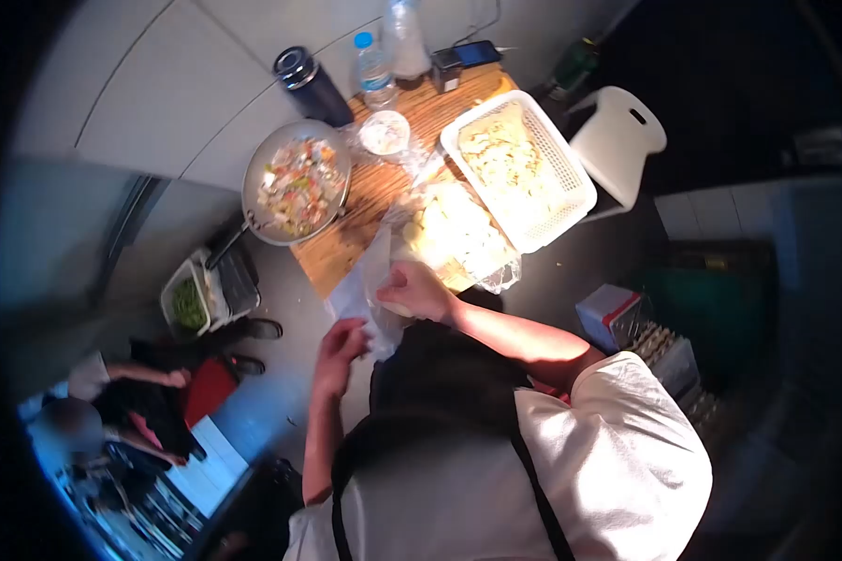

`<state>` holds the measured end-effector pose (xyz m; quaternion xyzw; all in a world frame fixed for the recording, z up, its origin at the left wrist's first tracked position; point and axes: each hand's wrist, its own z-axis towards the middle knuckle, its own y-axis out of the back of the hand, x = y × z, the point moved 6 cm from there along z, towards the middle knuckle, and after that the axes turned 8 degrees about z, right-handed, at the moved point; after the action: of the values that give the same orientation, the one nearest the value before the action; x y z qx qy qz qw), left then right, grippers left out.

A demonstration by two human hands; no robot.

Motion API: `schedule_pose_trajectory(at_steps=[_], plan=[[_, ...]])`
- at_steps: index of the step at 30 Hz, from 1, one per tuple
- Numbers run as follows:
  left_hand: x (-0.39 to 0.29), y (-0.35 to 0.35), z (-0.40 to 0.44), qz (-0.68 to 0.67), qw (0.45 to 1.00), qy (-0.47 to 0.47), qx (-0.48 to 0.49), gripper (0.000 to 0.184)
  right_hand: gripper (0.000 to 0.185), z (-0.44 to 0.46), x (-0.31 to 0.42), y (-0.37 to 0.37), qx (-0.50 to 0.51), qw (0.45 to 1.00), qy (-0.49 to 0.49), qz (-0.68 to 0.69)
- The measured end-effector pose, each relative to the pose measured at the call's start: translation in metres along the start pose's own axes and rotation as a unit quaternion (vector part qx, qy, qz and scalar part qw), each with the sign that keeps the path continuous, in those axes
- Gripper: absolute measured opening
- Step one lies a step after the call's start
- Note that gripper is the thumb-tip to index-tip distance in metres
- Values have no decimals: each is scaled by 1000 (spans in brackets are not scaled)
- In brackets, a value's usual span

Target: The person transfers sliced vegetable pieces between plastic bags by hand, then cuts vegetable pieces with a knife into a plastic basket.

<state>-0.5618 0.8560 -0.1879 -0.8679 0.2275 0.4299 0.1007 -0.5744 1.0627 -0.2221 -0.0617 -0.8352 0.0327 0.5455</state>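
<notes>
My left hand (341,346) is at the lower edge of a clear plastic sheet (355,294), which hangs over the table's near corner. Its fingers are bent and look apart, and I make out nothing between them. Close by on the right, my right hand (416,292) is closed over the plastic sheet; a small pale bit shows under the fingers, too unclear to name. Just beyond it, pale pieces of food (454,229) lie in a brightly lit heap on plastic wrap. A pan (246,187) of chopped, mixed-colour filling stands at the left of the table.
A white plastic basket (580,192) holds more pale pieces. Along the back are a dark flask (316,93), a water bottle (374,75), a small white tub (384,133) and a phone (477,53). A white stool (622,140) stands right. Another person (112,411) is at lower left.
</notes>
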Motion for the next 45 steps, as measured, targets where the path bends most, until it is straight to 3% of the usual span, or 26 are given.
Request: schedule_pose_trajectory(at_steps=[3,6,9,13,16,20,22,24,26,27,28,30,31,33,34,37,38,39,40,41,43,45], plan=[[-1,-70,16,-48,999,-20,-11,25,29,-15,-18,-16,66,975,-99,188],[9,-88,20,-33,989,-140,-41,22,33,-38,-8,-4,62,983,-98,140],[23,-102,11,-72,979,-186,-30,19,31,-64,-13,9,70,988,-80,115],[72,-108,-6,-216,967,-105,-88,20,20,-90,-20,11,120,987,-92,53],[90,-106,-22,-498,859,-47,-108,21,17,-100,-21,-3,148,988,-32,15],[155,-47,-16,-609,785,-107,-42,27,19,-94,-28,-12,261,961,9,-91],[170,-7,-21,-636,744,-192,67,27,18,-87,-26,-7,267,941,53,-198],[153,4,-26,-646,746,-154,-44,22,14,-78,-16,1,285,914,71,-278],[102,-7,-62,-594,712,28,-373,20,16,-67,-18,2,248,931,112,-242],[115,0,-57,-564,746,-59,-350,15,17,-62,-17,3,231,937,131,-225],[143,13,-48,-525,773,-148,-324,13,17,-58,-8,5,221,952,88,-190],[119,5,-54,-409,790,-155,-430,8,13,-39,-7,3,188,978,-73,51],[94,-12,-59,-370,811,-150,-428,5,12,-34,-8,2,162,959,-156,170],[62,-42,-62,-294,851,-135,-413,3,12,-37,22,-2,163,920,-197,298],[49,-54,-56,-321,853,-140,-386,12,13,-38,31,0,159,894,-214,360],[89,-33,-54,-503,815,-114,-264,16,11,-19,3,9,245,928,-180,216],[96,-20,-64,-499,801,-122,-308,17,21,-19,-2,15,280,940,-177,85],[100,-9,-75,-494,785,-130,-352,18,27,-11,4,31,240,966,-52,-85],[101,-2,-86,-488,766,-137,-395,19,33,-6,12,46,191,946,75,-251],[101,1,-92,-487,754,-134,-419,19,39,-4,21,60,134,882,201,-404],[98,0,-110,-483,730,-123,-468,19,57,22,25,92,87,862,237,-440],[88,-2,-105,-512,716,-145,-452,17,71,45,14,100,144,802,272,-512]])
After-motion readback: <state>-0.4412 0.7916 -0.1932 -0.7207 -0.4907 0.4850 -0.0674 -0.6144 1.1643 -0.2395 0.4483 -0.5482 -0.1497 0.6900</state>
